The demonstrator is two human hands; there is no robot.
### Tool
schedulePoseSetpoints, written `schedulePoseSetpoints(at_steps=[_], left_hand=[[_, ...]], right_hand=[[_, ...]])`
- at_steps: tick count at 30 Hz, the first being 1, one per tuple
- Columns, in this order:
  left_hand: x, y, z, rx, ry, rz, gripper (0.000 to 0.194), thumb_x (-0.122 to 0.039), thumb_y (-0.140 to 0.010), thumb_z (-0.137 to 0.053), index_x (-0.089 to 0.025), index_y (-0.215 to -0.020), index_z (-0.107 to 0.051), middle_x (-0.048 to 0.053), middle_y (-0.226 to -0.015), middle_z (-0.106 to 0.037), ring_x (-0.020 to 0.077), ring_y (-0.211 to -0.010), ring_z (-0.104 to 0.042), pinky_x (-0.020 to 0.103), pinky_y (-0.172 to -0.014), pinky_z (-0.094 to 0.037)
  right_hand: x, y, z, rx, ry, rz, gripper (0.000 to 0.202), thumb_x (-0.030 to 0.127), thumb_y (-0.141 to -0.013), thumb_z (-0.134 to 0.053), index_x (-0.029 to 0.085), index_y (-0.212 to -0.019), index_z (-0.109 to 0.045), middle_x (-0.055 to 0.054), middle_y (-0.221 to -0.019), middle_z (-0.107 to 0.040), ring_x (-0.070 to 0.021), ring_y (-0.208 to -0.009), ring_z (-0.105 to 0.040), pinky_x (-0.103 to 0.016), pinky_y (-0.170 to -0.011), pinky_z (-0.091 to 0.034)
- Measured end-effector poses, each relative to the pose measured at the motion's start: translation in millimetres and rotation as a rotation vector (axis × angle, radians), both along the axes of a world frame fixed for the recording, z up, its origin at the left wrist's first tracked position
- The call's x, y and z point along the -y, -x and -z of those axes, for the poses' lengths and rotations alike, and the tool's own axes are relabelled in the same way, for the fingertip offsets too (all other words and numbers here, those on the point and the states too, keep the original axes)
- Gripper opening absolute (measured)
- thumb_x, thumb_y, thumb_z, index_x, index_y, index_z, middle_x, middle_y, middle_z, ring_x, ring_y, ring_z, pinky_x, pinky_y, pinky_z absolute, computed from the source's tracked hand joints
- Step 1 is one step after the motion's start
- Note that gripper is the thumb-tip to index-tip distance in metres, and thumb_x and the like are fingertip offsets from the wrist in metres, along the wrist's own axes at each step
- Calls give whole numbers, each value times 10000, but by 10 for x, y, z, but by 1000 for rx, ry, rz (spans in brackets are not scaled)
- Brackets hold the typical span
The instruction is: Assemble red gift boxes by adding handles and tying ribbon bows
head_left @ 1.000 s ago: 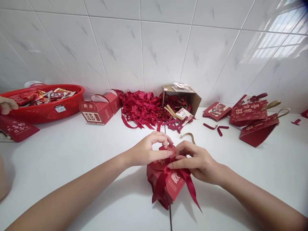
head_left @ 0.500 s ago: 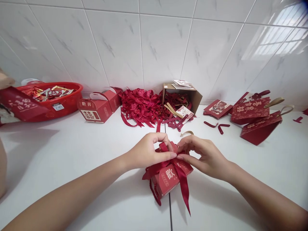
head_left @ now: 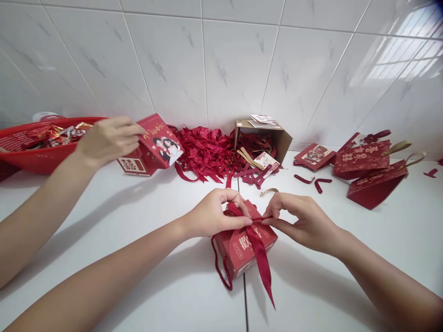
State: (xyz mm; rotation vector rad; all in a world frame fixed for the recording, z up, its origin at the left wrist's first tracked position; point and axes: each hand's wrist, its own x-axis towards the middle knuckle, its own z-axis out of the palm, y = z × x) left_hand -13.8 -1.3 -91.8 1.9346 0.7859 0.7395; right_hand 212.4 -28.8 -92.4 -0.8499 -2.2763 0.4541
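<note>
Bright, soft shadows; what seems window glare streaks the tiled wall (head_left: 238,69).

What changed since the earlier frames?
Right hand drew rightward, pulling red ribbon tight between it and the left hand; the red box beneath has turned. A co-worker's hand came across from the left, holding a picture-fronted box. Roughly unchanged: left hand's position, ribbon pile, open carton.

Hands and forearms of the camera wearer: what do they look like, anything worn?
The left hand and right hand are bare: no gloves, rings, bracelets or watch show. Both forearms are uncovered, with no sleeves or markings in view.
</note>
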Motion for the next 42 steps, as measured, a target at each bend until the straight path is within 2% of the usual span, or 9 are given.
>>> schedulePoseSetpoints(at_steps=[5,9,13,16,18,25,32,37,42], left_hand=[[-47,-6,16,39,37,6,402,-176,-721,-709,-191,-590,-329,29,-778,-685,160,-802,-591,290,-745,-444],[-78,15,18,11,44,-11,339,-213,-696,-747,-174,-608,-422,39,-801,-668,171,-828,-582,308,-782,-438],[-116,79,-30,-11,148,57,260,-314,-721,-747,-152,-791,-557,49,-901,-641,177,-868,-581,301,-782,-446],[-145,111,-68,8,288,85,232,-355,-807,-659,-151,-843,-554,49,-921,-633,156,-835,-575,274,-736,-448],[-157,118,-79,16,321,81,231,-364,-829,-632,-153,-817,-540,51,-917,-635,151,-820,-572,268,-724,-445],[-94,97,-50,-51,103,105,174,-275,-782,-692,-164,-832,-568,37,-937,-639,166,-895,-587,296,-814,-457],[5,25,-32,-42,12,0,376,-265,-744,-720,-176,-563,-404,34,-845,-697,208,-987,-588,308,-825,-447],[13,7,-26,-23,11,-70,415,-328,-727,-742,-172,-498,-433,48,-792,-708,244,-1037,-588,307,-797,-454],[-4,-2,8,-4,44,-113,389,-314,-691,-775,-159,-507,-469,49,-788,-697,240,-977,-623,303,-787,-467]], right_hand=[[-14,-87,-80,68,-14,10,286,129,-842,-564,213,-698,-331,23,-713,-614,-96,-640,-542,-210,-584,-431],[-37,-100,-105,40,-36,4,251,110,-823,-573,203,-684,-387,16,-707,-615,-96,-646,-560,-203,-573,-441],[-49,-64,-108,29,38,-52,48,155,-855,-577,194,-883,-568,-19,-828,-648,-110,-716,-589,-240,-667,-502],[-41,-24,-90,60,11,-114,219,186,-876,-583,206,-1094,-587,-56,-1045,-670,-146,-924,-615,-294,-823,-501],[-41,0,-58,56,-20,-109,282,200,-881,-589,211,-1162,-575,-59,-1076,-677,-153,-954,-620,-307,-847,-492],[-74,35,71,22,-69,-26,165,228,-892,-577,183,-1029,-658,-66,-873,-661,-156,-777,-608,-295,-683,-491],[-48,24,76,115,-144,-12,152,201,-921,-506,164,-957,-649,-61,-788,-634,-132,-668,-566,-246,-582,-451],[-7,15,55,182,-213,-29,151,180,-936,-466,176,-956,-615,-30,-732,-625,-108,-609,-531,-210,-537,-410],[20,-7,22,217,-157,-46,150,182,-936,-459,182,-951,-608,-23,-712,-614,-103,-595,-529,-203,-521,-392]])
